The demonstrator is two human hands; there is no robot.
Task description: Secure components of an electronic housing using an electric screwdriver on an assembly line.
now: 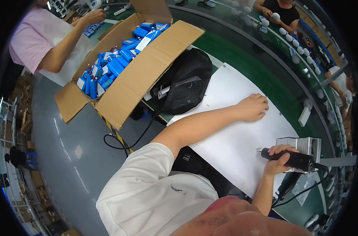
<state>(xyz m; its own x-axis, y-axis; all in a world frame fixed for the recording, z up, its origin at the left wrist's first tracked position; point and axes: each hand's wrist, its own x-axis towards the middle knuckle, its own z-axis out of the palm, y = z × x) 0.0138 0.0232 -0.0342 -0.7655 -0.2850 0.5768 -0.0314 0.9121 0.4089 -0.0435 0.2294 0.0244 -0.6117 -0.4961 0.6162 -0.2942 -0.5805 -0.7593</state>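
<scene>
My left hand (pixel 253 107) lies palm down on a large white sheet (pixel 234 145), fingers loosely bent and a little apart. Nothing shows in it. Lower right, my right hand (pixel 279 160) is wrapped round a black electric screwdriver (pixel 295 160). Its tip points left over the sheet, and a black cable (pixel 324 177) runs from its rear end. Close behind this hand stands a metal bracket-like holder (pixel 315 144). Beyond my left forearm lies a black mesh bag (pixel 190 86), partly over the sheet's edge.
An open cardboard box (pixel 147 70) full of blue battery packs (pixel 116 67) stands far left. A co-worker in a pink sleeve (pixel 31 43) is beside it. White round devices (pixel 295 42) line the belt at right, with other people beyond. A clear plastic bag (pixel 304 190) lies near right.
</scene>
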